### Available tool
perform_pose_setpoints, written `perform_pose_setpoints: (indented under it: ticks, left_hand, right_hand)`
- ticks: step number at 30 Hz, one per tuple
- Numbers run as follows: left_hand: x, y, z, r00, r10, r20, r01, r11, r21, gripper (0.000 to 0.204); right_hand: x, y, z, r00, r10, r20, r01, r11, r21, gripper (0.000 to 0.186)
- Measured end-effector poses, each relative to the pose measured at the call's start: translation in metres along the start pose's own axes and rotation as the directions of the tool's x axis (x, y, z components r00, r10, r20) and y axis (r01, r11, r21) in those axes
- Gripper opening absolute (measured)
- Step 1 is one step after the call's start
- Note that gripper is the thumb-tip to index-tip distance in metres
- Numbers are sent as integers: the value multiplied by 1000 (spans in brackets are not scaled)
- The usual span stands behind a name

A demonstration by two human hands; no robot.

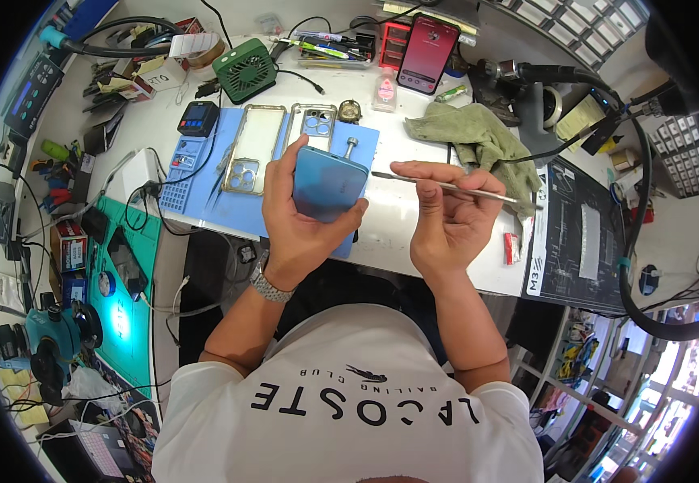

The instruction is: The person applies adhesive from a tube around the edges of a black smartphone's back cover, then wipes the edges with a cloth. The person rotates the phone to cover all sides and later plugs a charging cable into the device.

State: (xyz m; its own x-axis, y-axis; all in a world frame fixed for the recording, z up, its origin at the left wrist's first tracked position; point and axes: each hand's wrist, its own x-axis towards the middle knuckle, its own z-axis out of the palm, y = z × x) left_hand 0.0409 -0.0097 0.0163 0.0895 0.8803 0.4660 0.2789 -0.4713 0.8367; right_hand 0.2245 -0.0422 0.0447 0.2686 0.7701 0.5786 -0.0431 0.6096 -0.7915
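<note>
My left hand point(293, 221) is wrapped round a blue smartphone point(329, 187), its back turned up and tilted, thumb on the near right edge. In my right hand point(450, 229) is a thin metal pry tool point(497, 196), pinched between thumb and fingers. The tool's flat tip points left and stops just short of the phone's right edge, apart from it. A small metal knob-like piece point(352, 146) shows at the phone's far edge; whether it touches the phone I cannot tell. Behind lie two transparent phone cases point(254, 145) on a blue work mat point(204, 201).
A green fan point(245, 71), a propped phone with a red screen point(428, 55) and a small bottle point(385, 90) stand at the back. A green cloth point(478, 133) lies right of my hands, near a black mat point(579, 233). Left is a microscope point(55, 342) over a green mat point(136, 314).
</note>
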Motion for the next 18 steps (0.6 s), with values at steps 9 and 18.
perform_pose_setpoints:
  ticks: [9,18]
  left_hand:
    - [2,-4,6,998,20,-57,-22,999,-39,96]
    - [5,-3,10,999,-2,-50,0,1000,-30,97]
  right_hand:
    - [-4,8,2,998,62,30,-65,993,95,32]
    - [6,4,0,989,25,149,-16,998,-59,36]
